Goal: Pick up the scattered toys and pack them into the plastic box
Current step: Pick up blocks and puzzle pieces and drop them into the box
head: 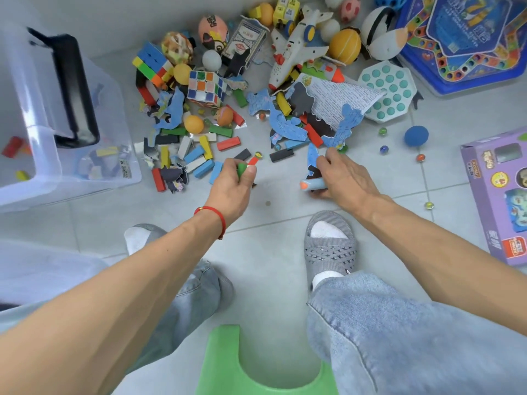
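Note:
A pile of scattered toys (245,89) covers the tiled floor ahead: coloured wooden blocks, blue puzzle pieces, balls, cube puzzles, a toy plane (296,44). The clear plastic box (85,172) stands at the left with a few blocks and pieces inside. My left hand (235,186) is closed on a green block and a red block (247,166), just in front of the pile. My right hand (345,178) grips a blue pen-like toy with an orange tip (309,184) together with a blue puzzle piece (312,155), low over the floor.
A purple toy carton (496,201) lies at the right, a blue board game (467,38) at the back right. Marbles (420,158) dot the floor. A teal bubble pad (387,89) lies by the pile. My slippered feet and a green stool (222,363) are below.

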